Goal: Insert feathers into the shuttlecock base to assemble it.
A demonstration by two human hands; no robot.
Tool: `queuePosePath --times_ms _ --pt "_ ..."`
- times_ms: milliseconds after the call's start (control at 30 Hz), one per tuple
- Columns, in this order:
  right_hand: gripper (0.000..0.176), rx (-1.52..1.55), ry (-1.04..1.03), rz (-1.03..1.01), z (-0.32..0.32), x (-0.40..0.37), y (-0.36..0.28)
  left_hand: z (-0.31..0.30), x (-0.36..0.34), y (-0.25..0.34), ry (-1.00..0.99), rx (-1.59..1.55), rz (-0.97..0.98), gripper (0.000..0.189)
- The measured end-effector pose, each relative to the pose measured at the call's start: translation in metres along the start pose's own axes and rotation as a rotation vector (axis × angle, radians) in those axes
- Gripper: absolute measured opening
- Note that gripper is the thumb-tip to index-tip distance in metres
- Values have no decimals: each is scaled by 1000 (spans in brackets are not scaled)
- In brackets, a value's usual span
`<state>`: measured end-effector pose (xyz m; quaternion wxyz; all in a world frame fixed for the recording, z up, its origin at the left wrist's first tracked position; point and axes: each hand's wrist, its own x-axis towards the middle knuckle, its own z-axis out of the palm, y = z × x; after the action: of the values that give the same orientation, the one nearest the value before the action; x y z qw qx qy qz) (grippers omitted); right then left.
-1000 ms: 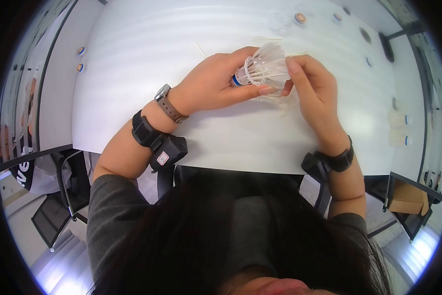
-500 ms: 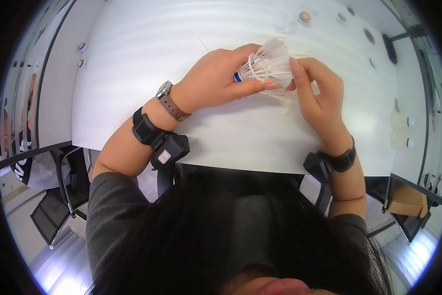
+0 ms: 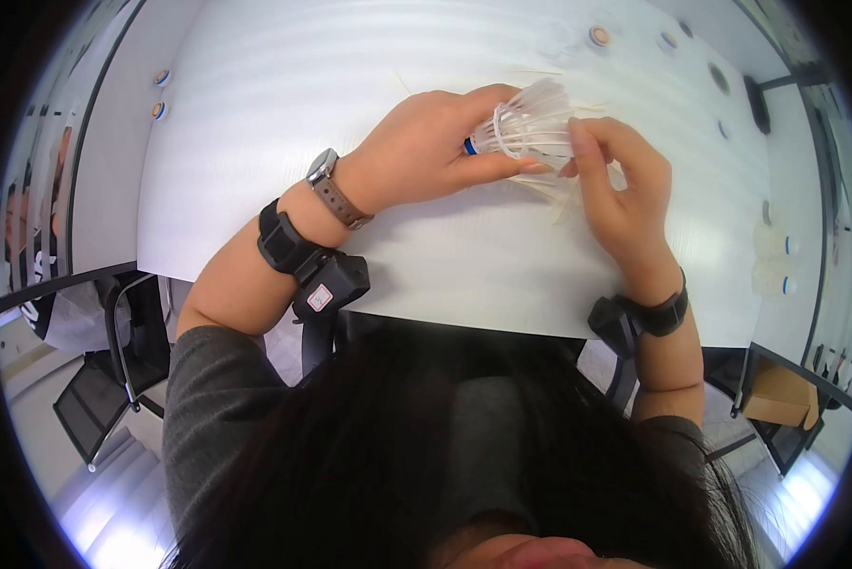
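Observation:
A white feather shuttlecock [image 3: 537,112] with a blue band round its base lies tilted in my left hand [image 3: 435,142]. The thumb and fingers of that hand are closed round its base end, and the skirt points to the right. My right hand [image 3: 632,185] is at the skirt's open edge, thumb and forefinger pinched on a feather there; the exact contact is partly hidden. Loose pale feather shafts [image 3: 551,192] lie scattered on the white table [image 3: 426,256] beneath and around both hands.
Round shuttlecock bases [image 3: 598,37] stand at the back right, with others [image 3: 161,78] near the left edge. Two whitish shuttlecocks [image 3: 773,281] lie by the right edge. A cardboard box [image 3: 778,396] sits below the table at right, a black chair [image 3: 92,403] at left.
Both hands and the shuttlecock appear slightly further right in view, as does much of the far tabletop. The grip of each hand looks the same.

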<state>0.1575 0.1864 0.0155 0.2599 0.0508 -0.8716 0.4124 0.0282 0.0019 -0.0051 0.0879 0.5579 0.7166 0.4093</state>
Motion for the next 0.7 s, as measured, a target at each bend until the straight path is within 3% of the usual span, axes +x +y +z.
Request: queuePosePath --times_ms 167,533,700 --pt "27 366 -38 294 -1 -1 -6 -3 1 2 -24 50 -47 57" --pt "41 619 -86 529 -2 -2 3 -3 0 2 -16 105 -45 60" --pt "43 649 -95 547 -3 0 0 -5 0 3 -18 98 -61 59"
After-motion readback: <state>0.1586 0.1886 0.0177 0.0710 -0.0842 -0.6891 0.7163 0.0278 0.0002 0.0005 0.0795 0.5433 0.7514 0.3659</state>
